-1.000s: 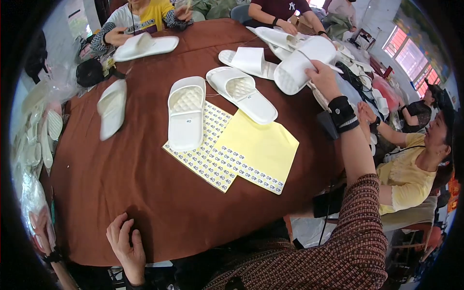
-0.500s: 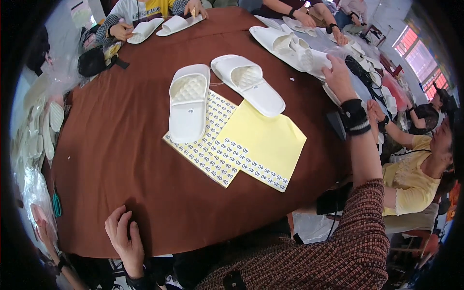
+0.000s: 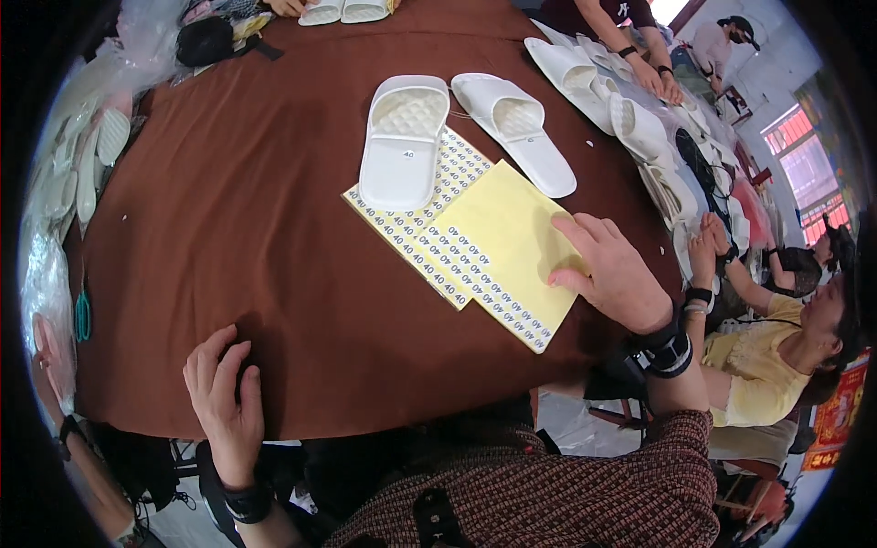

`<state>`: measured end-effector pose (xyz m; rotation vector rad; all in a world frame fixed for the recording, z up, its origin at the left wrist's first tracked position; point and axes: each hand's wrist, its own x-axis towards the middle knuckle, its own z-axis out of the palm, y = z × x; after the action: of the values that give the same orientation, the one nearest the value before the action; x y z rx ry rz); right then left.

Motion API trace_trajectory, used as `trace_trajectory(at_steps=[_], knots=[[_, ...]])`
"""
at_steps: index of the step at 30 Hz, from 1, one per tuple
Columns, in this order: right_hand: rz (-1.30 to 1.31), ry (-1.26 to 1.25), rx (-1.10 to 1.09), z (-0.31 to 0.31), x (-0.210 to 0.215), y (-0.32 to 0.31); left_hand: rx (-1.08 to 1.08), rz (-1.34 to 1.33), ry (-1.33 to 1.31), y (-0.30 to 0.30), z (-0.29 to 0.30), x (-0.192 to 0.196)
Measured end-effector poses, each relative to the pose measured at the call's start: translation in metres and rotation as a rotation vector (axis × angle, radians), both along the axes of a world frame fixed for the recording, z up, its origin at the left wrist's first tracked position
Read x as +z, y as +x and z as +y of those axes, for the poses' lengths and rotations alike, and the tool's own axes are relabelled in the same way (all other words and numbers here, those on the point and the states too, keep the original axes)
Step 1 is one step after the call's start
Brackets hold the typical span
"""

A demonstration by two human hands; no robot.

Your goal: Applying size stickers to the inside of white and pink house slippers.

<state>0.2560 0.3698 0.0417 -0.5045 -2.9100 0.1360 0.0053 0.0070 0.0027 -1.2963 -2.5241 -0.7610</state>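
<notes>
1. Clock read from the centre of my view, 12 pointing away from me. Two white slippers lie on the brown-covered surface: the first slipper (image 3: pixel 404 142) toward 12, partly over a label sheet; the second slipper (image 3: pixel 516 137) at 1. A thin thread appears to run between them.
2. Progress, as I judge it: each of these two slippers bears one small label on its smooth end, so that much is done. Unused labels remain on the sheets.
3. Label sheets visible: two. The stripped sheet (image 3: pixel 498 215) is mostly bare yellow, a few rows left along its 7 o'clock side; it overlaps the fuller sheet (image 3: pixel 402 233), whose visible part is covered in labels.
4. My hands are well apart, with nothing seen in either. Right hand (image 3: pixel 621 274), at 3: thumb and fingers parted over the stripped sheet's edge; contact cannot be confirmed. Left hand (image 3: pixel 224 397), at 8: fingers loosely curled by the near edge.
5. Outward: a slipper heap (image 3: pixel 639 128) at 2, overlapped, not countable; two slippers (image 3: pixel 343 9) at 11, cut off by the frame; one teal-handled tool (image 3: pixel 83 315) at 9; one yellow-topped co-worker (image 3: pixel 767 361) between 3 and 4.
</notes>
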Motion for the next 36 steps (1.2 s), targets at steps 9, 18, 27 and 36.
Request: trace_trajectory(at_steps=[9, 18, 27, 36], knots=[[0.036, -0.156, -0.017, -0.010, 0.000, -0.020, 0.006, -0.023, -0.003, 0.002, -0.001, 0.002], [0.140, -0.363, 0.121, -0.003, 0.000, -0.040, -0.017, 0.013, 0.013, -0.002, -0.003, 0.000], [0.060, -0.504, 0.169, 0.001, 0.010, -0.082, -0.157, -0.044, -0.053, 0.003, 0.012, 0.025], [0.201, 0.034, -0.030, 0.111, 0.008, -0.101, -0.579, 0.030, -0.221, 0.024, 0.087, 0.053]])
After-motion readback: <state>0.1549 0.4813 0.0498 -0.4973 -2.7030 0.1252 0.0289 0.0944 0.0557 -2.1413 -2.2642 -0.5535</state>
